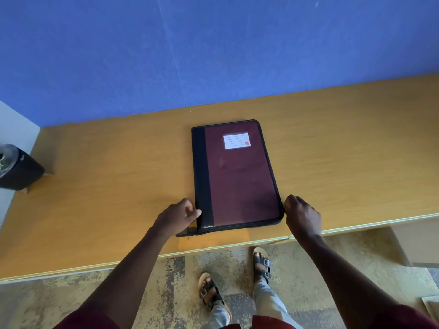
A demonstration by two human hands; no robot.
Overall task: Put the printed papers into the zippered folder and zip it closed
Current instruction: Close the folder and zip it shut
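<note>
Closed folder (pixel 237 176) hides any papers inside.

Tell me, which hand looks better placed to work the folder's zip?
Probably the left hand: it rests at the folder spine's near corner, beside the zip tail. The right hand is at the opposite corner.

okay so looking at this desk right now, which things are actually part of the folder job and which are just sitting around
Part of the job:
zippered folder, lying closed and flat on the desk
left hand, fingers at the folder's spine edge
right hand, at the folder's near right corner

Just sitting around:
dark bin, beyond the desk's left end

No printed papers are in view.
</note>
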